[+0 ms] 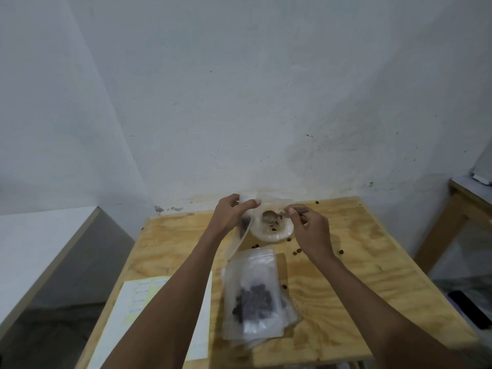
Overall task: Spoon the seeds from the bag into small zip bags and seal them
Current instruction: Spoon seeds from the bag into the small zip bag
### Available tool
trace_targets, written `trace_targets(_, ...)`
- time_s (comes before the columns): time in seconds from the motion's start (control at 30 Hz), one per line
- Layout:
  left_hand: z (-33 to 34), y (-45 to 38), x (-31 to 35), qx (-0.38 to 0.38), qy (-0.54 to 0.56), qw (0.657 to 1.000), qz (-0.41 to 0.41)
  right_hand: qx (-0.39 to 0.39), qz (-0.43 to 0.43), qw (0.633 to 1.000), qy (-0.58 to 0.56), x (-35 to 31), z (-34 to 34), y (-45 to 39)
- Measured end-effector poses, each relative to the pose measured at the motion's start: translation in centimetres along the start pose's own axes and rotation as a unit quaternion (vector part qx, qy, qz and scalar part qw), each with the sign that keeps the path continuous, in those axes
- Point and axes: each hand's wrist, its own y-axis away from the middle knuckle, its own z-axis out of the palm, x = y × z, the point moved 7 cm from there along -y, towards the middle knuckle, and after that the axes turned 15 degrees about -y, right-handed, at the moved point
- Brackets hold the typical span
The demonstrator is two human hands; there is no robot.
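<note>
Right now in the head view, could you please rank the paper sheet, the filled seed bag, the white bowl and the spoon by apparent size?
1. Paper sheet, partly behind an arm.
2. Filled seed bag.
3. White bowl; being farther away makes this unsure.
4. Spoon.

Counts on and around the wooden desk (372,275)

Two hands show, the left hand (229,217) and the right hand (310,230); one spoon (271,216); one open seed bag (274,230); one small zip bag (241,230) held up; a stack of filled zip bags (253,294), number unclear; one paper sheet (127,315); about eight loose seeds (296,252).
</note>
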Motion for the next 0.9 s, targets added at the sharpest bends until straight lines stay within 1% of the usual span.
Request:
trace_targets(0.07, 0.2, 0.0, -0.1, -0.012, 0.027, 1.0, -0.007, -0.012, 0.017, 1.0, -0.012, 0.5, 0.0, 0.0)
trace_targets(0.17, 0.6, 0.0, 0.0, -0.033, 0.084, 0.995, -0.036, -0.051, 0.046, 0.998, -0.003, 1.6, 0.9, 0.2)
trace_targets(0.23, 0.6, -0.1, 0.3, -0.048, 0.107, 0.992, -0.049, -0.065, 0.05, 0.997, 0.005, 1.8, 1.2, 0.2)
trace_targets(0.3, 0.4, -0.4, 0.3, -0.045, 0.125, 0.99, -0.051, -0.07, 0.054, 0.996, 0.008, 1.5, 1.3, 0.0)
trace_targets(0.37, -0.1, -0.7, 0.0, -0.029, 0.127, 0.99, -0.059, -0.052, 0.054, 0.997, 0.0, 0.9, 1.1, -0.3)
trace_targets(0.47, -0.4, -0.7, -0.2, -0.025, 0.131, 0.989, -0.057, 0.037, 0.051, 0.998, -0.008, 0.5, -0.4, -0.5)
trace_targets(0.57, -0.1, -0.8, -0.4, -0.032, 0.133, 0.989, -0.061, 0.083, 0.074, 0.994, 0.012, 1.3, -1.6, -0.3)
trace_targets(0.67, 0.1, -0.8, -0.5, -0.037, 0.139, 0.988, -0.062, 0.093, 0.085, 0.992, 0.024, 1.9, -2.1, 0.2)
trace_targets(0.73, 0.2, -0.8, -0.3, -0.038, 0.143, 0.987, -0.058, 0.095, 0.077, 0.992, 0.023, 1.8, -2.1, 0.4)
trace_targets(0.8, 0.2, -0.9, 0.1, -0.038, 0.161, 0.985, -0.052, 0.094, 0.068, 0.992, 0.046, 1.6, -2.0, 0.2)
trace_targets(0.9, 0.2, -1.1, 1.4, -0.042, 0.149, 0.987, -0.036, 0.063, 0.081, 0.992, 0.075, 2.1, -1.6, 0.0)
